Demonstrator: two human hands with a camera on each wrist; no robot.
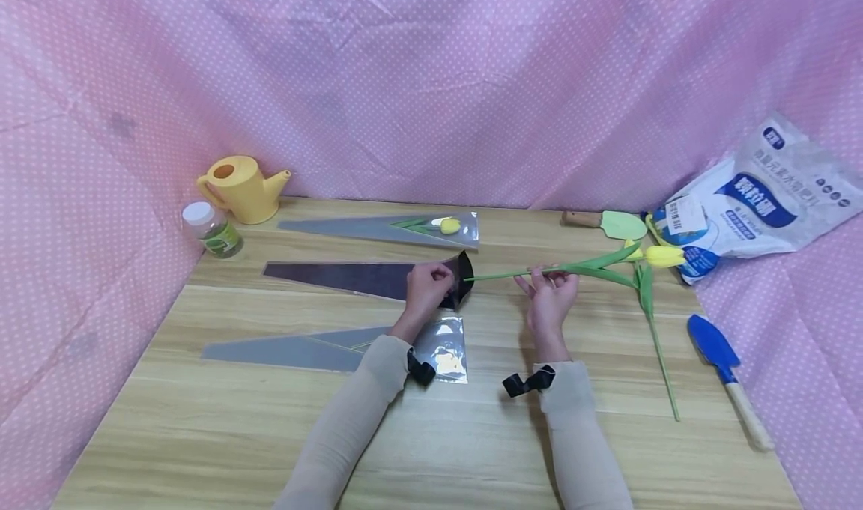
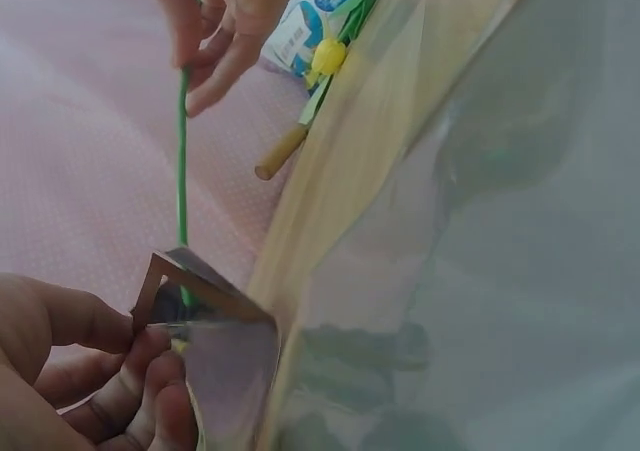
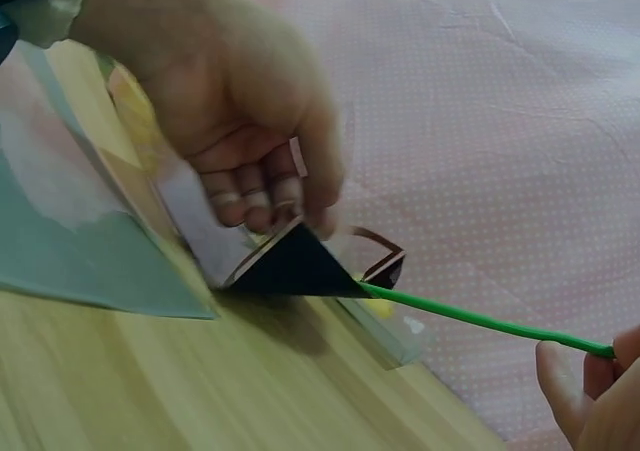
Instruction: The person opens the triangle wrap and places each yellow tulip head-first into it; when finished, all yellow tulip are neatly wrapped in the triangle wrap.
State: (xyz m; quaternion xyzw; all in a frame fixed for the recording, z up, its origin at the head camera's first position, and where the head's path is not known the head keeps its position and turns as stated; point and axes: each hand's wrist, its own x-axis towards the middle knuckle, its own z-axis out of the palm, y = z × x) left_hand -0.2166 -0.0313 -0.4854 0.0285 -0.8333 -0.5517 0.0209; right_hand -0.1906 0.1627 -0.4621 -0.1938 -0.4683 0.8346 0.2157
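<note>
My left hand (image 1: 426, 289) pinches the edge of a long, tapered dark flower sleeve (image 1: 337, 276), whose mouth gapes toward the right. In my right hand (image 1: 553, 304), thumb and fingers pinch the green stem of an artificial yellow tulip (image 1: 664, 256), held level with its bloom pointing right. The bare stem end is at the sleeve's mouth; in the left wrist view the stem (image 2: 183, 171) runs down past the rim of the opening. A second tulip (image 1: 655, 345) lies on the table, partly behind the held one.
Behind the dark sleeve lies a sleeve with a tulip inside (image 1: 448, 226); a grey sleeve (image 1: 283, 347) lies nearer. A yellow watering can (image 1: 246, 188) and jar (image 1: 214, 231) stand left. Right are a green trowel (image 1: 622, 225), blue trowel (image 1: 715, 341) and white bag (image 1: 762, 195).
</note>
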